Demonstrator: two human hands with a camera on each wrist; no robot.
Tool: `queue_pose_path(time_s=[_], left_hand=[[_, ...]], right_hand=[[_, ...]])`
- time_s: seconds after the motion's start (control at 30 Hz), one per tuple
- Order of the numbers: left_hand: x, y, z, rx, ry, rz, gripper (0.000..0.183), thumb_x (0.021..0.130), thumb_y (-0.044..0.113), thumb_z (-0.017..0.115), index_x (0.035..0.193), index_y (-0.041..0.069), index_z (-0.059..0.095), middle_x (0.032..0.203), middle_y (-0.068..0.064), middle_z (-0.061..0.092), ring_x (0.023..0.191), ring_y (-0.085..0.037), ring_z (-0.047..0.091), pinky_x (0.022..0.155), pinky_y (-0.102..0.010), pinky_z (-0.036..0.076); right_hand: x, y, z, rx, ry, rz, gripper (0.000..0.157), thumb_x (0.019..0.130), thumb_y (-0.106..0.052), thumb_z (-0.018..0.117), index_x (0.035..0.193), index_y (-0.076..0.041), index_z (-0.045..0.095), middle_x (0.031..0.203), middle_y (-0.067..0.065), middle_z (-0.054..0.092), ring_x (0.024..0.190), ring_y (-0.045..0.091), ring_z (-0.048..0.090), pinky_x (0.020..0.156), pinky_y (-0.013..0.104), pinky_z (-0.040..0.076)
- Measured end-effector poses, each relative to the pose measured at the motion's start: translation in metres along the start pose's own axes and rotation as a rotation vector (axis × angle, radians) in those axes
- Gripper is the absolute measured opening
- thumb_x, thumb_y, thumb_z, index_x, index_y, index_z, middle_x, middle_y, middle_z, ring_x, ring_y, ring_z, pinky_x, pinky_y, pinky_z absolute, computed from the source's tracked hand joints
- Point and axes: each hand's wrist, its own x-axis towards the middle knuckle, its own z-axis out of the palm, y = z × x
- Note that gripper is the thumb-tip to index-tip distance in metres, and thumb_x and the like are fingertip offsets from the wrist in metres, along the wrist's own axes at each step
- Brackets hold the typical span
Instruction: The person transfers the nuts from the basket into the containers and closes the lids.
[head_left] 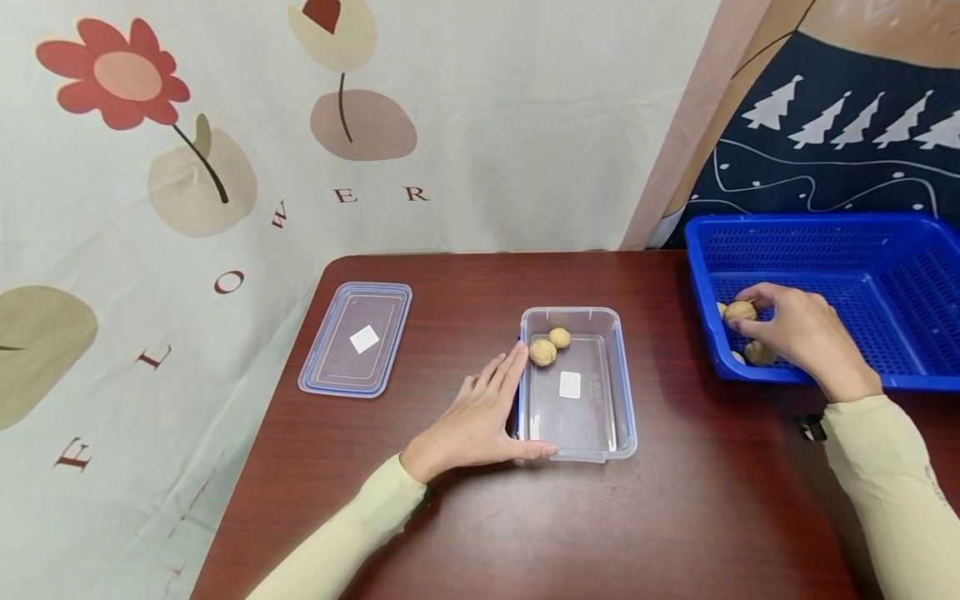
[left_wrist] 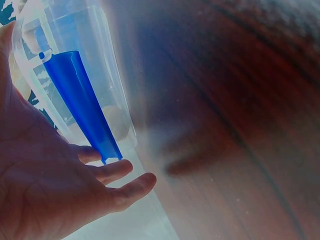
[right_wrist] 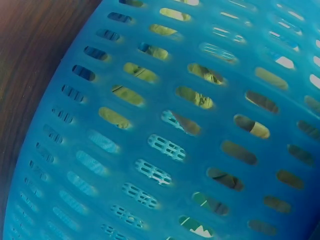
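Note:
In the head view a clear plastic container (head_left: 624,400) stands on the table with two walnuts (head_left: 543,352) in its far left corner. My left hand (head_left: 480,417) rests against its left side, fingers extended along the wall and thumb at the near rim. The left wrist view shows a blue latch flap (left_wrist: 82,102) on the container's side, beside the fingertips. Over at the right, my right hand (head_left: 806,329) reaches into a blue basket (head_left: 697,283) and pinches a walnut (head_left: 741,312) between thumb and fingers. Other walnuts (head_left: 759,354) lie beneath it, partly hidden.
A clear lid (head_left: 356,340) with a blue seal lies flat left of the container on the brown table (head_left: 465,287). Behind the table hangs a printed cloth (head_left: 525,125). The basket's slotted wall (right_wrist: 150,135) fills most of the right wrist view, so that hand is mostly hidden there.

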Motion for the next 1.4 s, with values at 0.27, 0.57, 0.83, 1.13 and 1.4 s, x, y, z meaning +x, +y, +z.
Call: queue_pose_path(time_s=[0.27, 0.57, 0.83, 1.13, 1.4], left_hand=[[0.000, 0.001, 0.000, 0.009, 0.004, -0.001, 0.139, 0.084, 0.082, 0.074, 0.177, 0.015, -0.004, 0.183, 0.000, 0.002, 0.164, -0.036, 0.020, 0.124, -0.066, 0.025], [0.001, 0.001, -0.001, 0.011, 0.001, -0.005, 0.139, 0.084, 0.083, 0.074, 0.177, 0.017, -0.006, 0.183, 0.000, 0.002, 0.164, -0.036, 0.019, 0.123, -0.066, 0.025], [0.000, 0.001, 0.000, 0.007, 0.003, -0.002, 0.138, 0.085, 0.083, 0.073, 0.176, 0.017, -0.007, 0.183, 0.002, 0.000, 0.164, -0.035, 0.019, 0.123, -0.066, 0.026], [0.000, 0.001, 0.000, 0.003, -0.005, -0.002, 0.138, 0.085, 0.083, 0.073, 0.176, 0.017, -0.007, 0.183, 0.002, -0.001, 0.164, -0.034, 0.018, 0.123, -0.067, 0.025], [0.001, 0.001, -0.001, -0.009, -0.013, -0.009, 0.140, 0.084, 0.082, 0.075, 0.176, 0.017, -0.007, 0.183, 0.003, -0.002, 0.165, -0.034, 0.018, 0.123, -0.068, 0.025]], right_hand=[[-0.003, -0.003, 0.001, 0.028, 0.097, -0.015, 0.042, 0.105, -0.022, 0.076, 0.137, 0.003, 0.066, 0.128, 0.036, 0.063, 0.112, 0.053, 0.053, 0.081, 0.062, 0.044], [-0.004, -0.003, 0.003, 0.032, 0.150, -0.023, 0.050, 0.105, -0.025, 0.077, 0.142, 0.006, 0.062, 0.126, 0.037, 0.065, 0.100, 0.048, 0.057, 0.067, 0.047, 0.044], [-0.007, -0.005, 0.004, 0.015, 0.272, -0.061, 0.049, 0.104, -0.027, 0.078, 0.138, 0.005, 0.065, 0.117, 0.035, 0.068, 0.076, 0.035, 0.050, 0.056, 0.043, 0.032], [-0.010, -0.009, 0.009, 0.043, 0.346, -0.079, 0.046, 0.102, -0.029, 0.079, 0.134, 0.002, 0.069, 0.095, 0.020, 0.069, 0.074, 0.031, 0.055, 0.054, 0.038, 0.038], [-0.012, -0.012, 0.009, 0.062, 0.415, -0.086, 0.046, 0.101, -0.030, 0.079, 0.133, 0.002, 0.070, 0.088, 0.016, 0.067, 0.070, 0.030, 0.054, 0.054, 0.033, 0.037]])
